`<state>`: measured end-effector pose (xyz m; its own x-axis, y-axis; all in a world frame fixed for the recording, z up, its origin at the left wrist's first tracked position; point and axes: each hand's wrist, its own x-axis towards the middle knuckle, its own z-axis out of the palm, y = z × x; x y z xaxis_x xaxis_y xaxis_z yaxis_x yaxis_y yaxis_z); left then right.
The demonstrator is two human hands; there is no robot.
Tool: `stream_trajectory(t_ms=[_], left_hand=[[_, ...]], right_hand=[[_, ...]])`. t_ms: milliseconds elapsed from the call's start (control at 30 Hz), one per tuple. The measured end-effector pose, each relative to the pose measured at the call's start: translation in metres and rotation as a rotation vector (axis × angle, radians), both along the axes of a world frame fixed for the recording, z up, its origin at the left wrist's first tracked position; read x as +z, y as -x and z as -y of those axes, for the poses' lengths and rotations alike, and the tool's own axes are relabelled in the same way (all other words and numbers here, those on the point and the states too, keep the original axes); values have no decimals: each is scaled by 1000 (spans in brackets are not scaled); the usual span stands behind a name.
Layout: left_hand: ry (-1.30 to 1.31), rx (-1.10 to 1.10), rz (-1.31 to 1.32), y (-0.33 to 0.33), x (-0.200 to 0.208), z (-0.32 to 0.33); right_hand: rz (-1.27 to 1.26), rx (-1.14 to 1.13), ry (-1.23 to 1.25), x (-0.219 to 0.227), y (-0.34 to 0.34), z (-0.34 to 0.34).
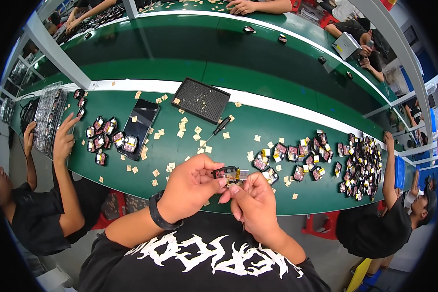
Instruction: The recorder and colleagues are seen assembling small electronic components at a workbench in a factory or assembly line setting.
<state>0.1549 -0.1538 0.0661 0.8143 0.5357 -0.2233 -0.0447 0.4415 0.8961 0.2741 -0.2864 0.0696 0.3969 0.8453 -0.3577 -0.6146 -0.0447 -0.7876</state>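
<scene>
My left hand (192, 187), with a dark band on its wrist, pinches a small black electronic device housing (220, 173) between thumb and fingers. Red circuitry shows inside the housing, and a silver and yellow piece (240, 173) sticks out at its right end. My right hand (255, 198) is closed at that end, thumb and forefinger pressed together just below the piece. What lies between those fingertips is too small to make out. Both hands are above the table's near edge. Beyond them lies a screwdriver (222, 125) with a black handle.
Small tan squares (198, 130) litter the green table (248, 131). A black tray (202, 100) holds tiny parts; a dark phone-like slab (140, 124) lies left of it. Similar devices cluster left (99, 141) and pile up right (362, 165). Co-workers sit at both sides.
</scene>
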Motion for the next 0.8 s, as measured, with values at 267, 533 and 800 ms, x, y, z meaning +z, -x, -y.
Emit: stream_trajectory(t_ms=[267, 533, 800], left_hand=[[101, -32, -2, -3, 5, -3], [-22, -53, 10, -4, 4, 3], [-76, -47, -16, -3, 3, 5]], right_hand=[[328, -93, -16, -5, -17, 27], [650, 40, 34, -1, -27, 3], [1241, 123, -98, 8, -35, 10]])
